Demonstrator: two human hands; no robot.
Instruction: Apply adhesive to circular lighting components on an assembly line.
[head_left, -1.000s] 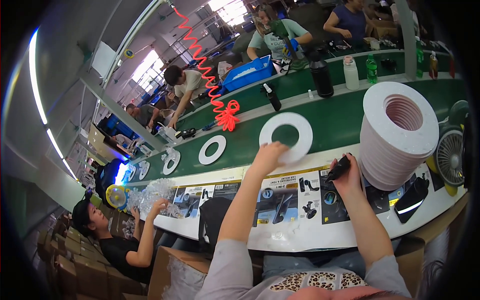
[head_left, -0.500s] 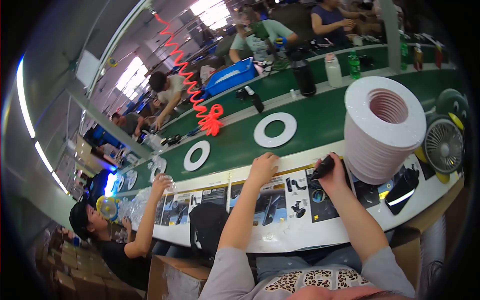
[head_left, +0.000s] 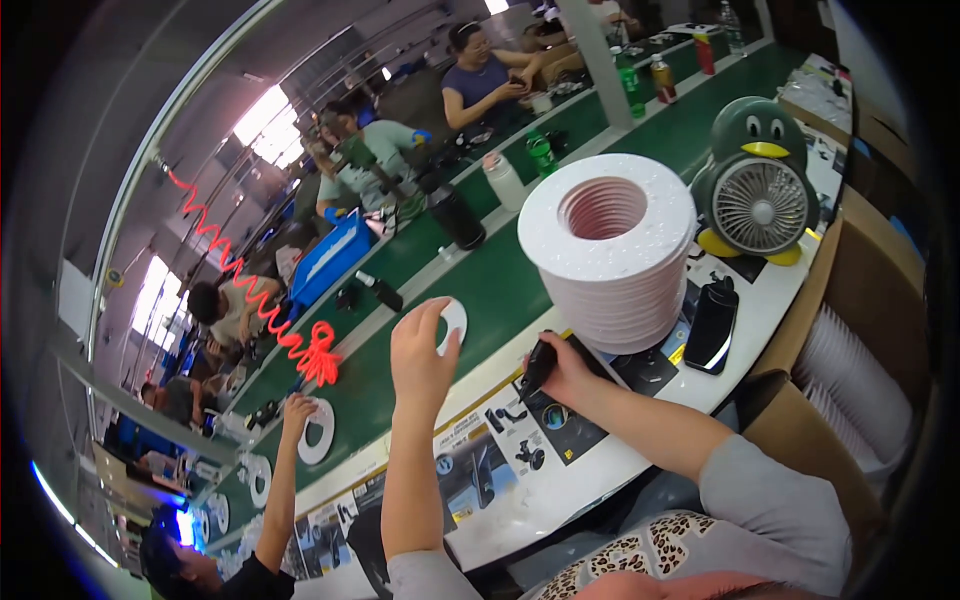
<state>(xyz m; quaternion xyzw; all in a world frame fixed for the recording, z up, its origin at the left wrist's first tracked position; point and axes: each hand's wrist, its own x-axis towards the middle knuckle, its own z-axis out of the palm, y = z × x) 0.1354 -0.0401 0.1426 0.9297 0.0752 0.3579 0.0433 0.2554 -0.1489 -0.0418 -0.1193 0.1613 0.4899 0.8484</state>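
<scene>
My left hand (head_left: 420, 350) is held over the green conveyor belt, thumb and fingers apart, beside a flat white ring (head_left: 457, 322) that it partly covers. Whether the fingertips touch that ring I cannot tell. My right hand (head_left: 568, 378) is closed around a small black plastic piece (head_left: 540, 366) above the worktop's printed sheets (head_left: 480, 470). Just beyond it rises a tall stack of white rings (head_left: 610, 290). A black, glossy-faced oval device (head_left: 712, 325) lies to the right of the stack.
A penguin-shaped fan (head_left: 760, 190) stands at the right, above open cardboard boxes (head_left: 850, 270). At left, a co-worker's hand (head_left: 297, 412) reaches to another white ring (head_left: 317, 435). A red coiled hose (head_left: 318, 355) hangs over the belt (head_left: 500, 290). Bottles (head_left: 455, 215) line its far side.
The view has swung right, bringing the boxes into sight. My left hand has lifted from the worktop edge to the ring on the belt. My right hand keeps the black piece.
</scene>
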